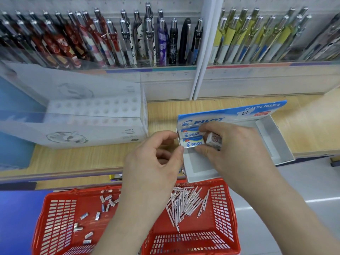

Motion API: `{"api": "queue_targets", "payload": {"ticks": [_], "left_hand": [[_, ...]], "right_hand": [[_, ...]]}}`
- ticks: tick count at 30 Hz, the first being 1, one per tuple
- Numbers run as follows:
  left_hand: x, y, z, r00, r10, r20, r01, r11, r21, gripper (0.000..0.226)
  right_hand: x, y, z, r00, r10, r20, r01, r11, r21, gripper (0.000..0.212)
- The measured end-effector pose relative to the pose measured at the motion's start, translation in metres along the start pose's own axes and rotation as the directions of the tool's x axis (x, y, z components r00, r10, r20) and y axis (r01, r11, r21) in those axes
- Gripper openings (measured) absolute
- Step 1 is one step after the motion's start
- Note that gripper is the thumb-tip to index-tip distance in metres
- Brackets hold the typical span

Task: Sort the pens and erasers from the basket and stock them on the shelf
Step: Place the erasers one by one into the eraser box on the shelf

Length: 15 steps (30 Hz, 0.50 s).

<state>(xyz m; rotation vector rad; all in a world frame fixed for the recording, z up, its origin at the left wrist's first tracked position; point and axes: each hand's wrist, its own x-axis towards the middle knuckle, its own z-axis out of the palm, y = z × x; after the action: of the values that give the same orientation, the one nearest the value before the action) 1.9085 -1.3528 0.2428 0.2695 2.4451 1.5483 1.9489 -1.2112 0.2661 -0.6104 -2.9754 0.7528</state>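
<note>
- Head view: the right hand [231, 144] pinches stacked Pilot erasers [192, 142], long axes running left-right, against the display box [272, 137] at its left rear corner. There is open room to their right and front.
- The left hand [156, 153], nearer the box's left edge with fingers curled, seems to steady their end; its grip is unclear.

Bright even light, wide-angle bending, soft edges

Left hand [154, 155] and right hand [233, 144] seen bare, wrists likewise. Left forearm [125, 223] and right forearm [294, 208] uncovered as far as frame edge. Skin creases seen over knuckles of both hands. Thumbnail on left hand seen trimmed short.
</note>
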Motion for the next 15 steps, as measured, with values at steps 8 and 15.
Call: {"api": "queue_targets", "payload": {"ticks": [8, 15], "left_hand": [[0.0007, 0.0, 0.0013, 1.0, -0.014, 0.01, 0.014, 0.998, -0.067, 0.025], [0.0009, -0.0012, 0.0041, 0.999, -0.051, 0.008, 0.052, 0.99, -0.13, 0.022]], "right_hand": [[0.001, -0.0026, -0.0035, 0.995, 0.072, 0.066, -0.068, 0.996, -0.053, 0.031], [0.0017, 0.0013, -0.0008, 0.993, 0.077, 0.087, -0.085, 0.993, 0.083, 0.024]]}}
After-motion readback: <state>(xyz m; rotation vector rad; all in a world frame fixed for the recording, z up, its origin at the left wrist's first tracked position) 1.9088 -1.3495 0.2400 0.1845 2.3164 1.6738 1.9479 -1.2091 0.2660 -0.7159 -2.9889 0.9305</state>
